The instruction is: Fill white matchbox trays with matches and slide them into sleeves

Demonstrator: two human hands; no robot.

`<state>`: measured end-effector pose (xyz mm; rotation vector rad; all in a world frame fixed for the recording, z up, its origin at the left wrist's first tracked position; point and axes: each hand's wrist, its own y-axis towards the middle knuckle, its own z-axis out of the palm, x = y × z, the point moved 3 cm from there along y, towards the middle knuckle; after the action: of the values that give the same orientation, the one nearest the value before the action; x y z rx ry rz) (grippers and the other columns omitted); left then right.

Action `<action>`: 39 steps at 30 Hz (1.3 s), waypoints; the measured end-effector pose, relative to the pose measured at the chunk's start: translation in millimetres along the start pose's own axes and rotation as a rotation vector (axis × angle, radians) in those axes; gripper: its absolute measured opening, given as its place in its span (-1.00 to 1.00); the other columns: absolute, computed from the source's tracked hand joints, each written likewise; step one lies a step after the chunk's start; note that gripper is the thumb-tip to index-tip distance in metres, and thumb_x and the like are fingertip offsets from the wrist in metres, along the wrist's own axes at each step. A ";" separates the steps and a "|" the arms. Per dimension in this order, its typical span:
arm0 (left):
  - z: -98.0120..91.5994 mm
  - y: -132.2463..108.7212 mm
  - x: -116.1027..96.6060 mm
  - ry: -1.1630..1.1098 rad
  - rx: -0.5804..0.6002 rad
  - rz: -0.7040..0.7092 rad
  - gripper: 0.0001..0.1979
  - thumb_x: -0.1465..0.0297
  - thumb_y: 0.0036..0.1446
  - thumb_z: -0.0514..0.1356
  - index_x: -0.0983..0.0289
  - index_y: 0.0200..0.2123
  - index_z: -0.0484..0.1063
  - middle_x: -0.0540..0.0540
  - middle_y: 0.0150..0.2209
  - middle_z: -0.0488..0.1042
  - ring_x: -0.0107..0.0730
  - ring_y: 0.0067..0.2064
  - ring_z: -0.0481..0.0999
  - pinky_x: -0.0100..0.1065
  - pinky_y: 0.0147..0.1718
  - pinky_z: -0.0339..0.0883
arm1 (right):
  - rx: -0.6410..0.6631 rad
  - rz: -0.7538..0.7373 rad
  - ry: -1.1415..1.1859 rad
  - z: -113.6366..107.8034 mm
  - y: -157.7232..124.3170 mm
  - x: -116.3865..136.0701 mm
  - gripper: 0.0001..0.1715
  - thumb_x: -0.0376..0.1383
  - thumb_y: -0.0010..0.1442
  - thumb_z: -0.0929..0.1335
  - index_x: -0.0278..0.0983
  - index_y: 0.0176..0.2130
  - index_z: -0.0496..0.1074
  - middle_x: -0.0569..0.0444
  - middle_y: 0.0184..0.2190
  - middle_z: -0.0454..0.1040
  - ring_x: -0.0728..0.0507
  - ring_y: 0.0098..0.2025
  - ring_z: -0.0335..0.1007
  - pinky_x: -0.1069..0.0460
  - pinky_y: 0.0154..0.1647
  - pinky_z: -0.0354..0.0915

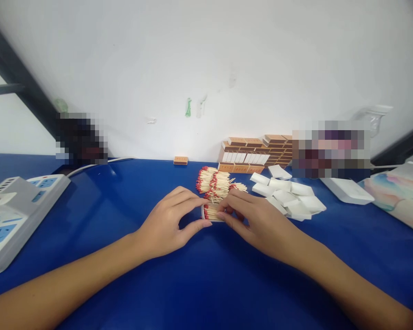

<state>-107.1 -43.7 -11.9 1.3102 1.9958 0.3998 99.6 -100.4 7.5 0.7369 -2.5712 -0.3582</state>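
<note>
A small white matchbox tray (211, 212) filled with red-tipped matches lies on the blue table (206, 275) between my hands. My left hand (172, 222) pinches the tray's left end between thumb and fingers. My right hand (253, 217) rests on the tray's right side, its fingertips pressing on the matches inside. Just behind the tray lies a loose pile of matches (216, 182).
Several empty white trays (289, 195) lie to the right. Stacked brown matchbox sleeves (254, 153) stand by the wall, with one lone box (181, 160) to their left. Power strips (17, 211) sit at far left, a white box (347, 190) and colourful packet (399, 195) at right.
</note>
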 end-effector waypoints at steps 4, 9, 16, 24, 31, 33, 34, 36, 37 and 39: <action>-0.6 0.7 -0.6 -0.001 -0.004 0.008 -0.64 0.27 0.32 0.31 0.24 0.12 0.49 0.19 -0.07 0.59 -0.17 -0.03 0.52 -0.07 0.00 0.47 | 0.000 0.008 0.005 1.0 -0.1 -1.2 -0.90 -0.36 0.44 0.31 -0.23 -0.14 0.45 0.03 -0.25 0.46 -0.12 -0.28 0.39 -0.02 -0.28 0.29; -0.3 0.5 -1.5 -0.018 0.013 0.028 -0.64 0.28 0.31 0.32 0.26 0.12 0.49 0.19 -0.07 0.59 -0.17 -0.03 0.52 -0.08 0.01 0.47 | 0.009 0.028 0.013 0.6 -0.4 -1.3 -0.90 -0.36 0.44 0.31 -0.24 -0.18 0.42 0.05 -0.27 0.44 -0.11 -0.29 0.38 -0.01 -0.28 0.28; -0.8 0.9 -1.3 -0.010 0.017 0.021 -0.64 0.27 0.32 0.31 0.24 0.13 0.49 0.19 -0.07 0.59 -0.16 -0.02 0.53 -0.07 0.01 0.49 | 0.002 0.009 0.015 0.9 -0.3 -0.6 -0.92 -0.34 0.44 0.32 -0.23 -0.16 0.42 0.04 -0.27 0.45 -0.11 -0.29 0.38 -0.01 -0.29 0.27; 0.5 0.0 -1.7 -0.013 0.021 0.034 -0.64 0.29 0.31 0.32 0.26 0.12 0.48 0.19 -0.07 0.59 -0.18 -0.02 0.51 -0.07 0.01 0.46 | 0.018 0.013 0.043 2.7 -0.3 0.5 -0.89 -0.32 0.45 0.31 -0.23 -0.15 0.45 0.02 -0.24 0.47 -0.12 -0.28 0.39 -0.02 -0.27 0.29; -1.0 1.1 -1.6 0.000 -0.003 0.033 -0.64 0.29 0.31 0.33 0.26 0.13 0.48 0.18 -0.06 0.59 -0.19 -0.03 0.51 -0.09 0.01 0.45 | -0.002 0.002 0.030 0.8 -0.6 1.6 -0.89 -0.34 0.45 0.31 -0.23 -0.15 0.44 0.03 -0.26 0.45 -0.11 -0.30 0.37 -0.01 -0.30 0.27; -0.7 1.1 -1.7 0.001 0.003 0.027 -0.64 0.29 0.31 0.32 0.26 0.12 0.48 0.18 -0.06 0.59 -0.19 -0.03 0.51 -0.09 0.02 0.45 | 0.002 -0.001 0.034 0.8 -0.8 2.1 -0.90 -0.34 0.44 0.31 -0.23 -0.15 0.44 0.03 -0.26 0.46 -0.11 -0.29 0.37 -0.01 -0.30 0.26; -0.6 1.0 -1.7 0.003 0.006 0.024 -0.64 0.29 0.31 0.32 0.26 0.12 0.48 0.18 -0.06 0.59 -0.19 -0.02 0.50 -0.09 0.02 0.45 | 0.002 -0.003 0.037 0.8 -1.0 2.3 -0.90 -0.35 0.44 0.31 -0.23 -0.15 0.44 0.03 -0.26 0.46 -0.11 -0.29 0.37 -0.01 -0.29 0.26; -0.6 0.6 -1.9 0.007 0.009 0.022 -0.63 0.29 0.31 0.32 0.27 0.13 0.48 0.18 -0.06 0.58 -0.19 -0.02 0.50 -0.09 0.03 0.45 | 0.005 -0.001 0.041 0.8 -1.2 2.5 -0.90 -0.36 0.44 0.31 -0.23 -0.14 0.44 0.03 -0.25 0.46 -0.11 -0.29 0.37 -0.01 -0.29 0.26; -0.6 0.3 -1.8 0.007 0.009 0.022 -0.63 0.30 0.31 0.33 0.27 0.13 0.48 0.18 -0.06 0.58 -0.20 -0.02 0.50 -0.10 0.03 0.44 | 0.006 0.000 0.042 0.8 -1.3 2.4 -0.90 -0.36 0.44 0.31 -0.23 -0.15 0.44 0.03 -0.25 0.47 -0.11 -0.28 0.37 -0.01 -0.29 0.26; -0.6 0.0 -1.7 0.004 0.004 0.026 -0.63 0.30 0.30 0.33 0.28 0.13 0.48 0.17 -0.06 0.58 -0.20 -0.02 0.50 -0.11 0.03 0.44 | 0.007 0.000 0.043 1.1 -1.4 2.0 -0.90 -0.36 0.44 0.31 -0.23 -0.15 0.44 0.02 -0.25 0.47 -0.11 -0.29 0.37 -0.01 -0.29 0.26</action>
<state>-107.2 -45.2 -10.8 1.3401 1.9856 0.4113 98.2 -102.4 6.7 0.7385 -2.5337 -0.3306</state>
